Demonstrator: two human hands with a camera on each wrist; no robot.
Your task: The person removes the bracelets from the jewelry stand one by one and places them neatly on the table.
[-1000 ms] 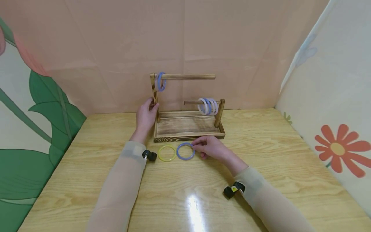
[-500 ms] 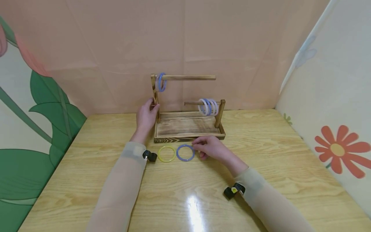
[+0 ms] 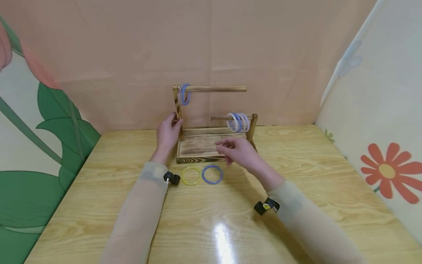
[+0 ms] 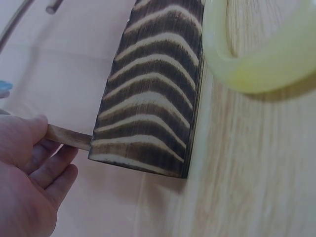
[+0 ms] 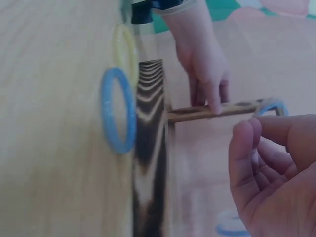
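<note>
1. Pale wooden table (image 3: 296, 154) is seen filling the lower part of the head view, backed by a peach cloth wall and flanked by panels printed with green leaves on one side and an orange flower on the other.
2. A dark-grained wooden rack (image 3: 214, 145) is set at the far middle of the table, with a tall post on its left carrying a high rod and a short post on its right carrying a low rod.
3. One blue ring (image 3: 185, 94) is hung on the high rod, close against the tall post.
4. A cluster of white and blue rings (image 3: 238, 122) is hung on the low rod, beside the short post.
5. The tall post is gripped by the left hand (image 3: 168, 135), with the thumb and fingers curled round it near its foot; this grasp is also shown in the left wrist view (image 4: 29, 177).
6. The right hand (image 3: 239, 151) is held in the air above the front edge of the rack, its fingers loosely curled and nothing held between them, as the right wrist view (image 5: 276, 173) confirms.
7. A blue bangle (image 3: 212, 174) is laid flat on the table just in front of the rack, below the right hand and not touched by it.
8. A yellow bangle (image 3: 191, 175) is laid just beside the blue one, on its left, near the left wrist.
</note>
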